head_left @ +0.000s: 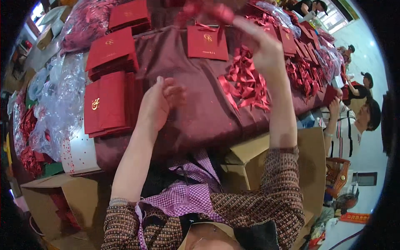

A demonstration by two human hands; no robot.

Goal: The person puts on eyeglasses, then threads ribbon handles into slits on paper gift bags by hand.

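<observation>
Curling the fingers (178, 92) of the left hand (156, 103) loosely in the air over the maroon cloth (191, 114), with nothing seen between them; perhaps kept free for steadying. Reaching well forward with the right hand (267, 52), fingertips at a red item (208, 12) too blurred to name; cannot tell whether grasped or let go. Just below that blur, ahead and to the right of the left fingers, a single red bag (207, 49) on the cloth, probably set apart from the stacks for easy reach by either hand. Nearer the body than the right fingers, a loose heap of red ribbons (243, 83), likely left spread for easy picking. To the left of the left fingers, a near stack of red bags (109, 104), presumably piled together to save room. As for looks: the single bag matte and deep red, roughly square, with a gold emblem, small gold print near the lower edge, and ribbon along the top.
</observation>
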